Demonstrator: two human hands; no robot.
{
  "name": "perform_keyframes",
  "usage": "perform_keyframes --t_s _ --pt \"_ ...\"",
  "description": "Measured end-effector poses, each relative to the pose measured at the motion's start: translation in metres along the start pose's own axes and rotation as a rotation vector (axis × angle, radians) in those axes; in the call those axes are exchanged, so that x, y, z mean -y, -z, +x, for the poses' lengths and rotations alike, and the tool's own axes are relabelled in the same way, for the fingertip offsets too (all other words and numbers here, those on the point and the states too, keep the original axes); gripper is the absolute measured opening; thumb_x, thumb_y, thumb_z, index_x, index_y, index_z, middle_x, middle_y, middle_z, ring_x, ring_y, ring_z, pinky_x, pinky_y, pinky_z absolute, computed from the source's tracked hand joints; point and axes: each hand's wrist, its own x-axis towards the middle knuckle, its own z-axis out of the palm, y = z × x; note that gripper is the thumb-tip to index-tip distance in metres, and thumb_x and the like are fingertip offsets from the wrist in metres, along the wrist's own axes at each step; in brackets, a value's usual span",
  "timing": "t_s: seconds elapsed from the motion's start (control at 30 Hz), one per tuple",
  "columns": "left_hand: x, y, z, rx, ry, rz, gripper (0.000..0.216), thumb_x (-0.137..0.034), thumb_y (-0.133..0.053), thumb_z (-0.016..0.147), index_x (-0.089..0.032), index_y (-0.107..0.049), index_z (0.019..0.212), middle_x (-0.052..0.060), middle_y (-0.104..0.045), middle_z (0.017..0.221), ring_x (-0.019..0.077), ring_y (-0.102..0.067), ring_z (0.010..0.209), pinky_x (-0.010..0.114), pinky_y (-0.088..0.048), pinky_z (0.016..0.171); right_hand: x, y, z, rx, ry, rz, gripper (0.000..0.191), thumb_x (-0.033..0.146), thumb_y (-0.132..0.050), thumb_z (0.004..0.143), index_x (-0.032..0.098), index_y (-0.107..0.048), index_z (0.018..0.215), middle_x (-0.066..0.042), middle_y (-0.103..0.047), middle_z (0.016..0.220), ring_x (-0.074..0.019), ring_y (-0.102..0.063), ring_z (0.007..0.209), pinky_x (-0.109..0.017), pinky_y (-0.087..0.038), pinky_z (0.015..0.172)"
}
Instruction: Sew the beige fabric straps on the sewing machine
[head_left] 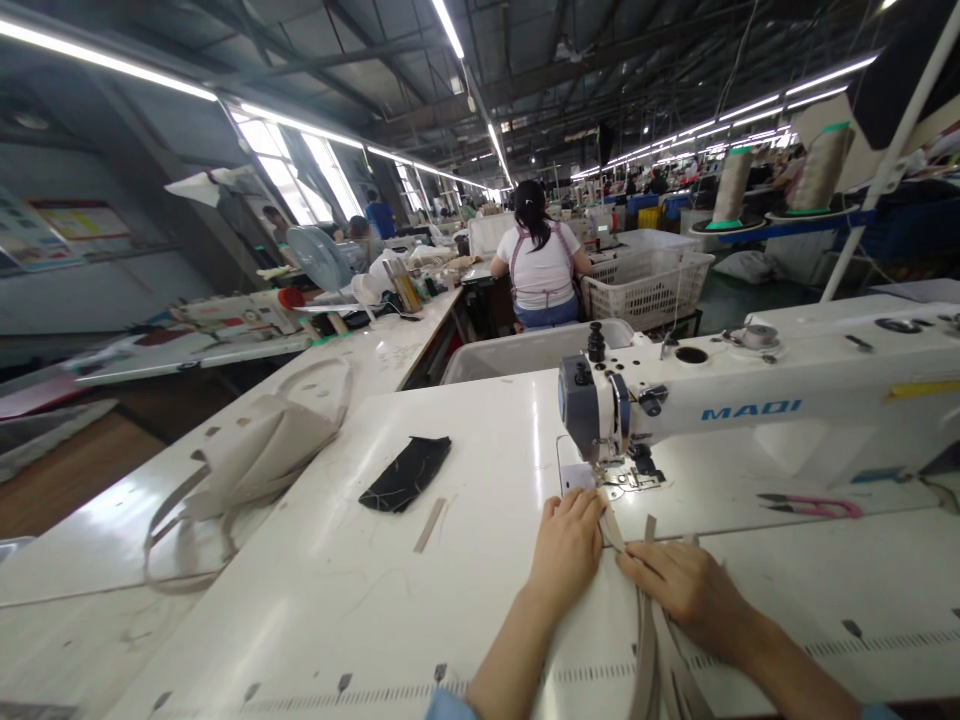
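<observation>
My left hand (568, 547) lies curled on the white sewing table (390, 590), fingertips pressing a beige strap (646, 650) just before the needle plate (628, 481). From the right, my right hand (679, 583) rests on the same strap, its fingers closed over the webbing. The strap runs from under the presser foot back toward me between both hands. A white sewing machine (757, 400) marked MAQI stands right behind my hands.
A black fabric piece (407, 473) and a short beige strip (430, 525) lie left of the machine. Beige bags with straps (255, 455) are piled further left. Pink snips (814, 506) lie at right. A seated person (538, 262) works ahead beside white baskets (646, 285).
</observation>
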Motion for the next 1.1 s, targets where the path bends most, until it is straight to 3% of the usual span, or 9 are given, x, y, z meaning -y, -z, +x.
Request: perform_keyframes --t_s 0.33,0.67,0.87,1.0,1.1 --pt "0.004 -0.002 0.003 -0.011 0.029 -0.125 0.039 -0.008 -0.039 0.084 -0.021 -0.052 0.118 0.006 -0.056 0.123 0.0196 -0.045 0.118 0.040 -0.032 0.101 -0.002 -0.005 0.002 -0.041 0.003 0.001 0.029 0.008 -0.031 0.093 0.013 -0.060 0.098 -0.008 -0.066 0.090 -0.0135 -0.059 0.068 -0.026 -0.042 0.060" --pt "-0.001 -0.003 0.004 -0.038 0.040 -0.051 0.038 -0.007 -0.042 0.083 -0.023 -0.051 0.117 0.004 -0.057 0.122 0.0205 -0.045 0.118 0.044 -0.028 0.103 -0.001 -0.004 0.004 -0.029 -0.047 0.046 0.029 0.012 -0.031 0.095 0.014 -0.060 0.097 -0.007 -0.065 0.089 -0.0134 -0.059 0.068 -0.027 -0.041 0.060" --pt "0.001 -0.005 0.005 -0.071 0.040 -0.063 0.038 -0.005 -0.039 0.082 -0.020 -0.053 0.114 0.006 -0.057 0.118 0.0216 -0.047 0.115 0.044 -0.032 0.102 -0.001 -0.010 0.003 0.004 -0.115 0.058 0.035 0.015 -0.024 0.096 0.017 -0.058 0.095 -0.005 -0.064 0.085 -0.0143 -0.057 0.066 -0.028 -0.037 0.058" --pt "0.017 -0.015 0.002 -0.169 0.027 -0.124 0.041 -0.010 -0.038 0.083 -0.017 -0.041 0.124 0.011 -0.058 0.115 0.0224 -0.053 0.108 0.043 -0.043 0.094 -0.002 -0.019 0.010 0.011 -0.176 0.041 0.030 0.016 -0.027 0.096 0.018 -0.056 0.094 -0.004 -0.062 0.085 -0.0138 -0.056 0.064 -0.027 -0.037 0.056" --pt "0.039 -0.027 0.006 -0.308 0.006 -0.112 0.045 -0.022 -0.041 0.086 -0.015 -0.031 0.130 0.015 -0.055 0.119 0.0233 -0.057 0.105 0.040 -0.049 0.088 -0.007 -0.026 0.020 -0.048 -0.126 -0.028 0.019 0.018 -0.036 0.093 0.019 -0.054 0.085 0.000 -0.060 0.077 -0.0122 -0.053 0.056 -0.025 -0.035 0.049"
